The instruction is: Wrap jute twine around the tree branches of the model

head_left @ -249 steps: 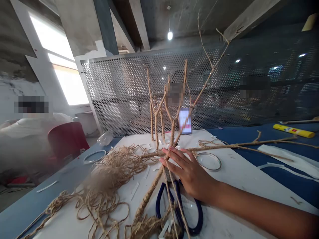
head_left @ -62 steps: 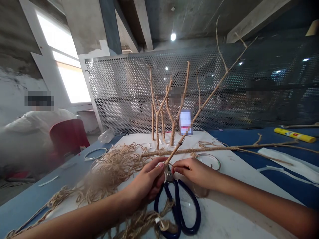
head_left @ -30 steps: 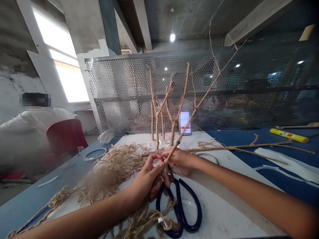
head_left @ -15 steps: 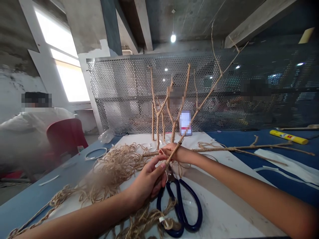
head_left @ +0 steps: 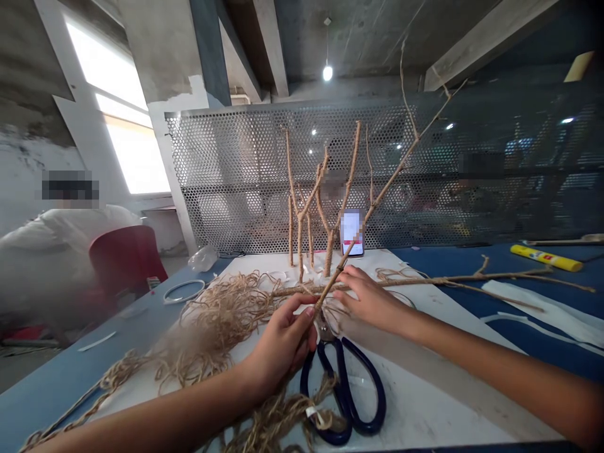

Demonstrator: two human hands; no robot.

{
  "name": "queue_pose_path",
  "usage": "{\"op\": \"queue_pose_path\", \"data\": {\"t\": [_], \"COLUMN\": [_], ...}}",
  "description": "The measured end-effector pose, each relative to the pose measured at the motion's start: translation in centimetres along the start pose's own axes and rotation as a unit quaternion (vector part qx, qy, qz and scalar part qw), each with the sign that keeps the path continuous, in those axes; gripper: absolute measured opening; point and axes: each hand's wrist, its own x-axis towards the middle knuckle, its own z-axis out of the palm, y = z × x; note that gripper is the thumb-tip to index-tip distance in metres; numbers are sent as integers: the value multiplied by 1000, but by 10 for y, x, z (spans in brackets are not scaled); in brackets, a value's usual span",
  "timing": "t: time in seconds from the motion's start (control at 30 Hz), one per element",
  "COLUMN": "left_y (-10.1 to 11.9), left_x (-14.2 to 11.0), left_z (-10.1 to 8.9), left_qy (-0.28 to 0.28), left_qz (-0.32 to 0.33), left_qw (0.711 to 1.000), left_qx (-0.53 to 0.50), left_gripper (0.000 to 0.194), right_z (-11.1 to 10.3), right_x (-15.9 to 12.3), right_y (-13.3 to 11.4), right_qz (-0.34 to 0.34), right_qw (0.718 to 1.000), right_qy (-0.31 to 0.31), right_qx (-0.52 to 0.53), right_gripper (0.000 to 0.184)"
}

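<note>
A long forked branch (head_left: 395, 171) slants up to the right, its lower end wrapped in twine. My left hand (head_left: 289, 333) is closed around that lower end, thumb on top. Just right of the branch is my right hand (head_left: 361, 296), its fingers apart and curved; I see nothing held in it. Navy-handled scissors (head_left: 346, 390) lie below the hands, blades partly hidden. Loose jute twine (head_left: 226, 314) is heaped to the left, and more twine (head_left: 274, 418) lies in front. Behind the hands, another branch (head_left: 425, 281) lies across the white board (head_left: 453, 384).
Several twine-wrapped branches (head_left: 301, 242) stand upright at the back, near a lit phone (head_left: 352, 231). A perforated metal screen (head_left: 226, 157) rises behind. A yellow tube (head_left: 546, 258) and white paper (head_left: 542, 308) are at right. A person in white (head_left: 70, 251) sits at left by a red chair (head_left: 125, 255).
My right hand has moved right, away from the branch and my left hand, and its fingers have spread. My left hand still grips the branch.
</note>
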Motion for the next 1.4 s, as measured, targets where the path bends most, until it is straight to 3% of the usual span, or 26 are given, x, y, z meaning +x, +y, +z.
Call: {"op": "queue_pose_path", "data": {"t": [0.13,0.27,0.43,0.7,0.83,0.97,1.07,1.2,1.3,1.4], "left_y": [-1,-2,-4,-9,-9,-7,-6,-5,-5,-4], "left_x": [1,1,1,3,2,1,1,0,1,1], "left_z": [-1,-2,-2,-4,-4,-2,-1,-1,-1,-1], "left_qy": [-6,-14,-5,-11,-18,1,10,7,0,-1], "left_qz": [-1,8,29,53,35,26,24,20,21,12], "left_qw": [1000,1000,999,997,998,998,998,998,998,998], "left_qx": [13,16,33,47,47,49,53,57,60,67], "left_gripper": [20,22,21,26,24,28,34,33,32,31], "right_z": [-10,-7,8,7,-8,-31,-47,-67,-83,-92], "right_x": [-25,-18,10,6,-2,-19,-33,-45,-48,-47], "right_y": [-24,-49,-56,-54,-60,-64,-60,-45,-30,-8], "right_qz": [-69,-137,-125,-104,-111,-74,-68,-52,-7,75], "right_qw": [991,977,985,990,985,947,932,907,888,885], "right_qy": [96,110,53,91,1,-132,-230,-329,-401,-422], "right_qx": [-54,-121,-107,17,131,285,271,257,222,182], "right_gripper": [20,20,11,16,18,13,8,28,45,60]}}
